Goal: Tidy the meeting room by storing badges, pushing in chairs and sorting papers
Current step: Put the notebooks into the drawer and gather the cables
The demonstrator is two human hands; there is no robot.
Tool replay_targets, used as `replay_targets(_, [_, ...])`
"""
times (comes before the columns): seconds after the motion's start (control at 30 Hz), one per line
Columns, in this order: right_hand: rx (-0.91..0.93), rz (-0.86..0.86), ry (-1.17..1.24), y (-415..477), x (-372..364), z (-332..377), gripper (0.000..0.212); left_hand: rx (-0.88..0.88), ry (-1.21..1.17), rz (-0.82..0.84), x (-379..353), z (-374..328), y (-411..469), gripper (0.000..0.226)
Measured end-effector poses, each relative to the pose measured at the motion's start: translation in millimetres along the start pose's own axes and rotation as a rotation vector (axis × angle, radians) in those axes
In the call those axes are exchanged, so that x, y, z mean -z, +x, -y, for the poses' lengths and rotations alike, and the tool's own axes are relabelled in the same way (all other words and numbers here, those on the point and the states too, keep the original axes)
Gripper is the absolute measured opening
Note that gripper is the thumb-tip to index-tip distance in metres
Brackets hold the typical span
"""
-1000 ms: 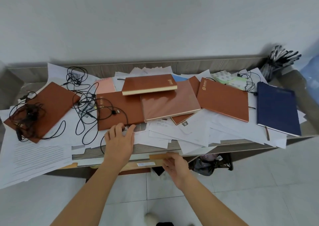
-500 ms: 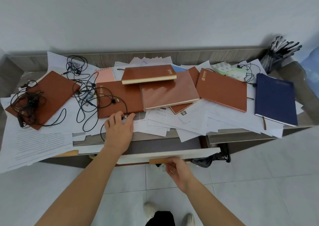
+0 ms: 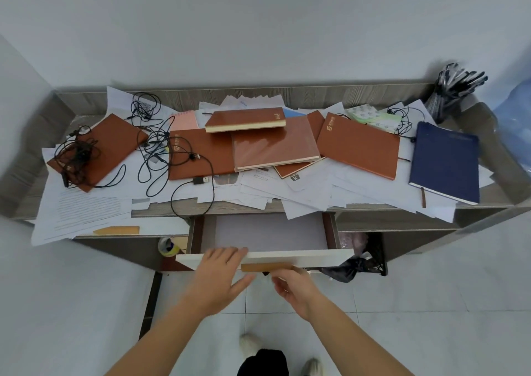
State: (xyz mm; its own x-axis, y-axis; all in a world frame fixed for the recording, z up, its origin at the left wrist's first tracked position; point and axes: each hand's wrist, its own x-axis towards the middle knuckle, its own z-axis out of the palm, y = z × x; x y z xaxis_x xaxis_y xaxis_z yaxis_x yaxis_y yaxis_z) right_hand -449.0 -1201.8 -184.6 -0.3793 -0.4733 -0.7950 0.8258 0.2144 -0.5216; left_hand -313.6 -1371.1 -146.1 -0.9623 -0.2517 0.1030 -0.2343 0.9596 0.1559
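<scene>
A white-fronted drawer point(image 3: 321, 256) stands pulled out from under the desk, its grey inside bare. My right hand point(image 3: 293, 285) grips the wooden handle point(image 3: 265, 267) from below. My left hand point(image 3: 219, 272) lies flat with fingers spread on the drawer's front edge, holding nothing. Loose white papers point(image 3: 301, 191) cover the desk point(image 3: 301, 95), some hanging over its front edge. Several brown notebooks point(image 3: 273, 142) lie on them, with a blue notebook point(image 3: 445, 161) at the right.
Tangled black cables point(image 3: 149, 151) and a USB plug point(image 3: 201, 180) lie at the left. A pen holder point(image 3: 448, 94) stands at the back right. A black bin point(image 3: 370, 256) with a bag sits under the desk. White tile floor lies below.
The drawer has come much farther out, pulled by my right hand. My left hand has left the papers on the desk and now rests on the drawer front.
</scene>
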Motion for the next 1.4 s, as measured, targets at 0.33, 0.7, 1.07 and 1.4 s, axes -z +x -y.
replay_targets(0.33, [-0.018,0.076,-0.382,-21.9,23.0,-14.7,0.055,0.124,-0.041,0.036,-8.9,-18.1,-9.2,0.047])
replay_targets(0.7, [-0.157,-0.032,-0.178,-32.2,66.5,5.5,0.053,0.262,-0.022,0.336,-38.5,-23.2,-17.8,0.039])
replay_targets(1.07, [-0.136,0.052,-1.172,-69.6,77.5,101.4,0.053,0.356,-0.179,0.099,16.0,-29.7,27.0,0.067])
replay_targets(1.4, [0.441,-0.218,-0.857,-59.3,78.1,203.5,0.021,0.315,-0.131,-0.207,59.7,-28.9,121.0,0.032])
